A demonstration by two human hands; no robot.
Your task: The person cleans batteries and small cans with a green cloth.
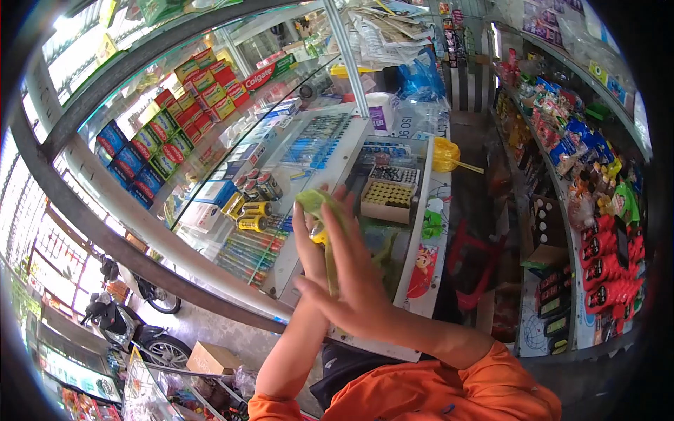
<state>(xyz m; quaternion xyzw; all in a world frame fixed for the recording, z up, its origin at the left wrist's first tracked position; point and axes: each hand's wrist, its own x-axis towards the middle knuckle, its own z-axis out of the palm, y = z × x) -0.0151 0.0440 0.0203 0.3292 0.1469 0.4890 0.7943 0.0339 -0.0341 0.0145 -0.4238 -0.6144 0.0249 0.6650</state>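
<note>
Over the glass counter, my two hands meet around a limp, pale green strip that looks like cloth (317, 201). My left hand (306, 245) is behind, partly hidden, with the strip against its fingers. In front, my right hand (358, 281) has its fingers stretched upward and its thumb out to the side, against the strip. A small yellow piece shows between the hands, too covered to identify. Just beyond my right hand, a cardboard box of yellow-topped batteries (386, 200) sits in an open compartment of the counter.
Batteries (253, 215) and rows of pens (309, 147) lie inside the glass case on the left. Toothpaste boxes (210, 84) are stacked farther back. Shelves on the right hold red packets (597, 263). A red plastic stool (470, 263) stands in the aisle. A metal frame bar (175, 256) crosses the left.
</note>
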